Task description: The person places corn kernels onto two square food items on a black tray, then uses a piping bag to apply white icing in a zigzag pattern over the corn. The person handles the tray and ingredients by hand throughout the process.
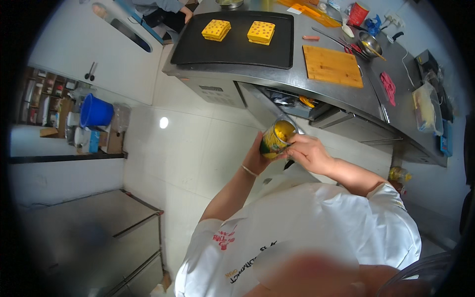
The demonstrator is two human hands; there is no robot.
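Observation:
In front of my body I hold a printed tin can (pixel 269 144), tilted so its top shows. The can has its top uncovered, and yellow pieces (pixel 284 130) fill it. My left hand (pixel 255 156) is wrapped round the can's left side, a thin band on its wrist. My right hand (pixel 309 152) is closed at the can's right rim, its fingertips bent against the edge. A shiny curved metal edge, perhaps the lid, stands at the rim; I cannot tell whether it is still attached. Below the right fingers a small dark shape shows, too unclear to name.
Ahead, a steel counter (pixel 232 74) bears a black baking tray (pixel 190 52) with two stacks of spotted yellow slices (pixel 216 29), plus a wooden board (pixel 332 66). An open drawer (pixel 297 111) juts out below. A blue bucket (pixel 96 111) stands left. Someone's hand (pixel 186 14) is beyond the tray.

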